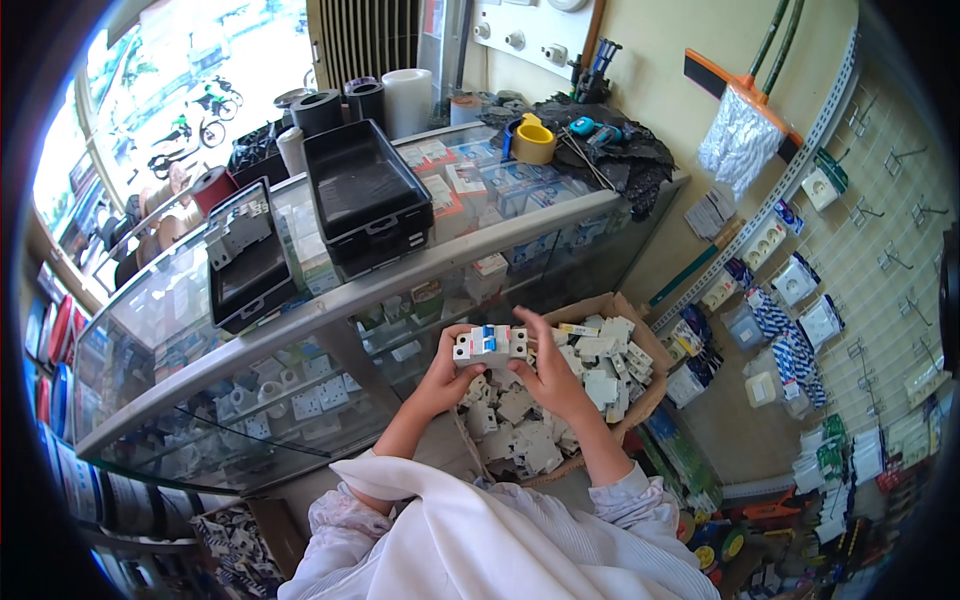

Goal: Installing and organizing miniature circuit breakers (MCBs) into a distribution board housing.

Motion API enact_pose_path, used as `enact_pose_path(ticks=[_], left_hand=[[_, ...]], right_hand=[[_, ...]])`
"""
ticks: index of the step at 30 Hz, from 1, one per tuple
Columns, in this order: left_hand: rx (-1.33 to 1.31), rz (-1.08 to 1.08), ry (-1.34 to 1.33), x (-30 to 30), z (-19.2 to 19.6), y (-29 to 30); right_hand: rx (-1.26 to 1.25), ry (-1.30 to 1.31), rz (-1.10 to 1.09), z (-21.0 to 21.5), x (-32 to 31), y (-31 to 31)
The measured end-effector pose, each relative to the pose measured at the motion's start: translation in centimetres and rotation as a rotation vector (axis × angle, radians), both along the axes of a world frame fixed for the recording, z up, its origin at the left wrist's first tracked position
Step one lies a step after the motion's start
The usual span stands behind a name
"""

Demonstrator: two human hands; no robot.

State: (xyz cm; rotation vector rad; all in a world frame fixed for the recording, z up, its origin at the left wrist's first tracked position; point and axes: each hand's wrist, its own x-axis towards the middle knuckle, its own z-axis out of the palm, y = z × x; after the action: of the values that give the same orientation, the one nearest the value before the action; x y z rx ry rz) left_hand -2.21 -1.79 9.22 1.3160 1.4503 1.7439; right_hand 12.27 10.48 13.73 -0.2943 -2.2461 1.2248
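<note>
A white circuit breaker with a blue switch lever is held up in front of me, between both hands. My left hand grips its left end, thumb along the lower edge. At the other end, my right hand has its thumb against the breaker's lower corner and its fingers raised beside it. Below and behind the hands stands an open cardboard box, heaped with loose white breakers. Parts of the pile are hidden by my hands and forearms.
A glass display counter stretches across in front of me. Stacked black trays, another black tray holding a few white breakers, and yellow tape rest on top. Pegboard goods hang right. Another filled carton sits lower left.
</note>
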Motion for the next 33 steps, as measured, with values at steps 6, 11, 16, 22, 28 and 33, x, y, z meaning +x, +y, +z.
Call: enact_pose_path(ticks=[6, 11, 16, 22, 28, 33], left_hand=[[0.148, 0.087, 0.28, -1.1, 1.8, -1.7], [0.196, 0.106, 0.283, -2.1, 2.8, -3.7], [0.125, 0.167, 0.227, -2.6, 4.9, -6.8], [0.168, -0.154, 0.035, -5.7, 7.1, -11.6], [0.101, -0.095, 0.086, -9.4, 8.4, -15.7], [0.188, -0.318, -0.121, -12.3, 8.8, -19.1]], right_hand=[[0.118, 0.039, 0.132, -0.8, -1.9, -1.3], [0.088, 0.111, 0.232, -0.1, -3.5, -2.6], [0.064, 0.191, 0.286, 0.9, -5.1, -4.0], [-0.063, 0.131, 0.468, 1.8, -8.3, -6.6], [-0.489, 0.23, 0.643, 1.0, -13.5, -10.0], [-0.475, 0.143, 0.707, 2.5, -17.3, -12.1]])
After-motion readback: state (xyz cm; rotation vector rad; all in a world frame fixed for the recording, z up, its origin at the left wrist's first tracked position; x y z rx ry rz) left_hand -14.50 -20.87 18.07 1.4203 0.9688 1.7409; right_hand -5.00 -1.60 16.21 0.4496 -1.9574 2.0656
